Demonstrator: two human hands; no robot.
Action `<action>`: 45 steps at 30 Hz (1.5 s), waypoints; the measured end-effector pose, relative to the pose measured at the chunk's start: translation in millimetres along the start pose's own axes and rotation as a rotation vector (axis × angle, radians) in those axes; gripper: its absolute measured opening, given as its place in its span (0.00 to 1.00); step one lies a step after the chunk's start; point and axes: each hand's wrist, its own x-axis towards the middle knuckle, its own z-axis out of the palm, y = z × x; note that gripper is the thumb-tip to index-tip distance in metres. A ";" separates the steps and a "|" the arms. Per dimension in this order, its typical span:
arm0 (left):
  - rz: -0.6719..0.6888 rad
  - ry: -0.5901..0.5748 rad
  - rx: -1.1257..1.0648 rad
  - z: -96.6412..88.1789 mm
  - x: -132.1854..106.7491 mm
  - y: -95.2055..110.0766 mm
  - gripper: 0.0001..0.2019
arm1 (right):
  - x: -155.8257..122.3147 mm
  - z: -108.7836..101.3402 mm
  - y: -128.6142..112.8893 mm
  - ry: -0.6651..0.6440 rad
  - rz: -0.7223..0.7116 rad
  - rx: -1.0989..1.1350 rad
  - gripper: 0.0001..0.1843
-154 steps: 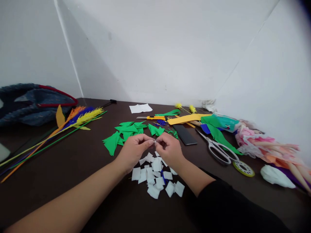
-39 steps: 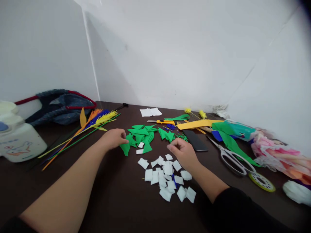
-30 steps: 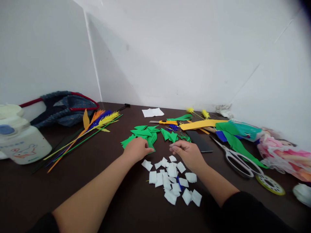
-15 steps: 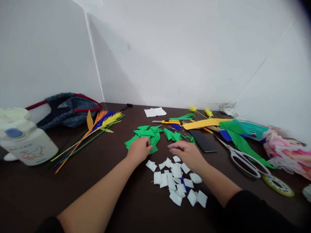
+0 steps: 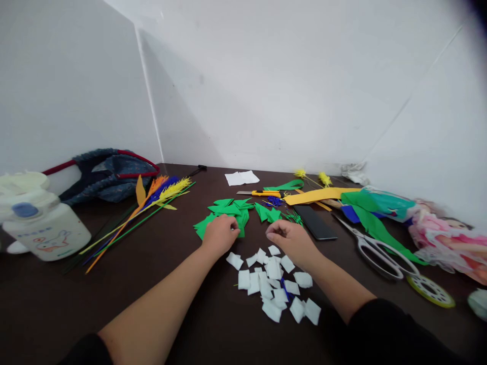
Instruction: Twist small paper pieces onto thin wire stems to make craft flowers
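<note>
My left hand (image 5: 220, 235) is curled at the near edge of a pile of green paper pieces (image 5: 224, 207). Its thumb and fingers are pinched, with a tiny pale spot at the tips that I cannot identify. Facing it across a gap, my right hand (image 5: 292, 239) has its fingers bent and thumb and forefinger close together; whatever is in them, if anything, is too small to name. A smaller group of green pieces (image 5: 267, 213) lies just beyond it. Below both hands, many small white squares (image 5: 265, 284) are scattered over a blue strip (image 5: 291, 287).
A phone (image 5: 315, 223), scissors (image 5: 376, 253), a tape roll (image 5: 431, 291) and dolls in plastic (image 5: 437, 228) lie to the right. Behind are a utility knife (image 5: 266, 193) and yellow strip (image 5: 323, 195). On the left are a white bottle (image 5: 45, 228), paper stalks (image 5: 140, 218) and a denim item (image 5: 110, 172).
The whole view has shifted slightly. My right hand's fingers are more curled than before, and its thumb and forefinger have drawn together. My left hand stays by the green pile.
</note>
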 end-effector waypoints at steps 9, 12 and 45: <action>0.035 0.007 -0.573 -3.9 -3.7 20.4 0.06 | 0.7 14.7 4.0 -0.042 0.008 0.320 0.01; 0.023 -0.006 -0.876 -1.2 -8.8 33.1 0.13 | -1.5 20.4 0.9 -0.005 -0.001 0.315 0.01; -0.210 -0.438 -1.264 -11.3 -23.1 58.5 0.07 | -3.6 -4.5 6.8 -0.051 -0.289 0.196 0.03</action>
